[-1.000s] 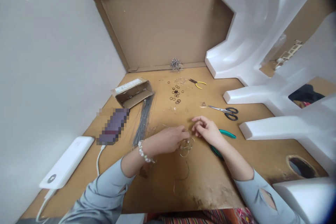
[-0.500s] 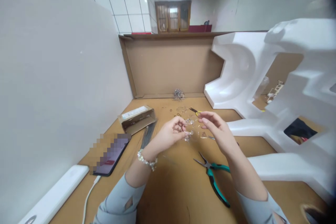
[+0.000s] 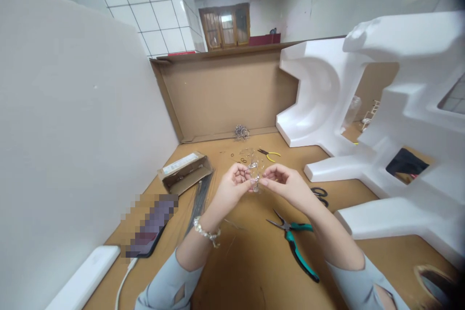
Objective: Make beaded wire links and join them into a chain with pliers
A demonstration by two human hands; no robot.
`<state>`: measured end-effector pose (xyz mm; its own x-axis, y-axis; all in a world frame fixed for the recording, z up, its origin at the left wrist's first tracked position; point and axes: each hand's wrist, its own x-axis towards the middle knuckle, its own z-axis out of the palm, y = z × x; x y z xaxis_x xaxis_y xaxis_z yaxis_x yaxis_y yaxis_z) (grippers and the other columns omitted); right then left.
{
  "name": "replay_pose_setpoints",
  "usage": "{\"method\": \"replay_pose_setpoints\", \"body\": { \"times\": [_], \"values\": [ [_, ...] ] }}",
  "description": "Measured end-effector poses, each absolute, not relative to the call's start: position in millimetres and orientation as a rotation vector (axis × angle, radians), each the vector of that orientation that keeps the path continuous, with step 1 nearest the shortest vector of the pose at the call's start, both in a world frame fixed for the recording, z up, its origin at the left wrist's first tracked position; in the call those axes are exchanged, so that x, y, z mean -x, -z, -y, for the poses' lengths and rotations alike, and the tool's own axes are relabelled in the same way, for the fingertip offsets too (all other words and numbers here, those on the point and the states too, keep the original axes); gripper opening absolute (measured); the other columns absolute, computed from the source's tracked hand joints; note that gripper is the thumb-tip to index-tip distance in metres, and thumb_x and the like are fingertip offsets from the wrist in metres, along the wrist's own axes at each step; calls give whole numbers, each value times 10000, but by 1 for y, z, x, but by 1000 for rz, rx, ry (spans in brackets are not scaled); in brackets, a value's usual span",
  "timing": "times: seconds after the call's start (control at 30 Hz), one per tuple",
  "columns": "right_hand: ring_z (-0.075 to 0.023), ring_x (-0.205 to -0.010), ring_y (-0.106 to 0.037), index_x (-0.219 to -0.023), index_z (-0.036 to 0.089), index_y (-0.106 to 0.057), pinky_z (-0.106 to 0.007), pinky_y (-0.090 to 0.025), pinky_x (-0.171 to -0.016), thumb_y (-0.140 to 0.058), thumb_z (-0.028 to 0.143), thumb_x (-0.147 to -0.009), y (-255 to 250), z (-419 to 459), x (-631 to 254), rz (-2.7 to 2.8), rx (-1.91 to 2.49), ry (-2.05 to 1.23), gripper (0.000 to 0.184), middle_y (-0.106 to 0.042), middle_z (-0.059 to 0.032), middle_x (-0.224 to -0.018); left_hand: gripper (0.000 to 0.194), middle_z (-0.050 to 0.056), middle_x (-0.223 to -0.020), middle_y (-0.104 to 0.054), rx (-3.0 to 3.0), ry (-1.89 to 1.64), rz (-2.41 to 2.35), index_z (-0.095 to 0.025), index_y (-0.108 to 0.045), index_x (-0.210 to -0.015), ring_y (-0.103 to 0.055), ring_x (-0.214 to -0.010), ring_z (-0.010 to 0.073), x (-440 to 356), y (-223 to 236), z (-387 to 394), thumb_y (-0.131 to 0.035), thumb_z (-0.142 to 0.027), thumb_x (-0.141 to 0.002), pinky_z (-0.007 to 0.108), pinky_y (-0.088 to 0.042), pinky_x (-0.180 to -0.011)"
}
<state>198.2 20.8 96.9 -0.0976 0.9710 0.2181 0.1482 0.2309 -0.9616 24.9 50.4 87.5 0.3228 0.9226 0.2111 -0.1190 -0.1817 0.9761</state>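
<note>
My left hand is closed in a pinch on a small silvery wire piece with clear beads. Fingers of my right hand are pinched together at the other side of the same piece, partly hiding it. Just beyond my hands lie loose wire bits and small dark rings. Yellow-handled pliers rest past my right fingers. Long-nose pliers with teal and black handles lie with parted jaws below my right hand. Black-handled scissors are partly hidden by my right forearm.
At the left stand an open small cardboard box, a bundle of thin grey wires, a phone on a cable and a white bar. White foam packaging fills the right side. A metal tangle sits at the back cardboard wall.
My right hand has moved left and down to meet my left hand at the beaded wire piece. The yellow pliers and scissors handles now show more fully. The view has tilted slightly.
</note>
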Motion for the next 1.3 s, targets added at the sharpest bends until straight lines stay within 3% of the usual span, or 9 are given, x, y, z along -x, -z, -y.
{"method": "replay_pose_setpoints", "body": {
  "times": [0.3, 0.43, 0.53, 0.7, 0.97, 1.2, 1.3],
  "values": [
    [-136, -721, -610, -803, 182, -588, -283, -480, -645, -651, 376, -731, -101, -18, -202, 1424, 926, -1232, 217, -642, -16, -739, 281, -27, -762, -522, -1479, -1136, -641, -168, -475, -848, -545, -619, 79, -24, -86, -50, -694, -264, -700, 220, -458, -594],
    [-141, -783, -616, -922, 194, -581, -287, -489, -687, -698, 363, -698, -103, -19, -207, 1443, 976, -1227, 304, -645, -25, -839, 202, -16, -790, -517, -1607, -1124, -683, -170, -485, -852, -531, -673, 86, -22, -87, -48, -641, -246, -749, 226, -450, -638],
    [-147, -768, -620, -985, 204, -562, -271, -495, -618, -663, 422, -724, -105, -18, -209, 1401, 1009, -1232, 354, -632, -32, -864, 119, 0, -815, -532, -1843, -1123, -770, -172, -507, -865, -529, -754, 106, -20, -88, -44, -589, -189, -780, 245, -440, -712],
    [-127, -658, -616, -856, 174, -604, -231, -481, -517, -588, 495, -764, -104, -19, -208, 1355, 1007, -1242, 334, -592, -15, -767, 61, 8, -811, -533, -2269, -1078, -790, -174, -524, -825, -511, -774, 120, -21, -89, -41, -518, -117, -803, 251, -414, -732],
    [-128, -541, -639, -777, 159, -584, -227, -481, -472, -628, 486, -723, -103, -20, -205, 1269, 973, -1381, 334, -600, 0, -673, 94, 17, -809, -529, -2333, -1094, -732, -186, -539, -817, -511, -767, 139, -21, -87, -41, -492, -106, -803, 252, -397, -723],
    [-130, -632, -624, -751, 160, -581, -236, -489, -513, -582, 454, -779, -105, -18, -217, 1417, 1027, -1336, 296, -608, -20, -695, 107, 27, -790, -538, -2338, -1057, -724, -192, -569, -784, -495, -757, 155, -23, -84, -42, -498, -113, -797, 259, -370, -710],
    [-156, -773, -620, -952, 183, -581, -271, -512, -598, -618, 425, -764, -104, -19, -222, 1473, 1091, -1157, 309, -637, -57, -858, 59, 18, -785, -532, -2305, -1003, -754, -189, -555, -783, -493, -750, 142, -25, -83, -42, -518, -151, -809, 255, -376, -715]
  ]
}}
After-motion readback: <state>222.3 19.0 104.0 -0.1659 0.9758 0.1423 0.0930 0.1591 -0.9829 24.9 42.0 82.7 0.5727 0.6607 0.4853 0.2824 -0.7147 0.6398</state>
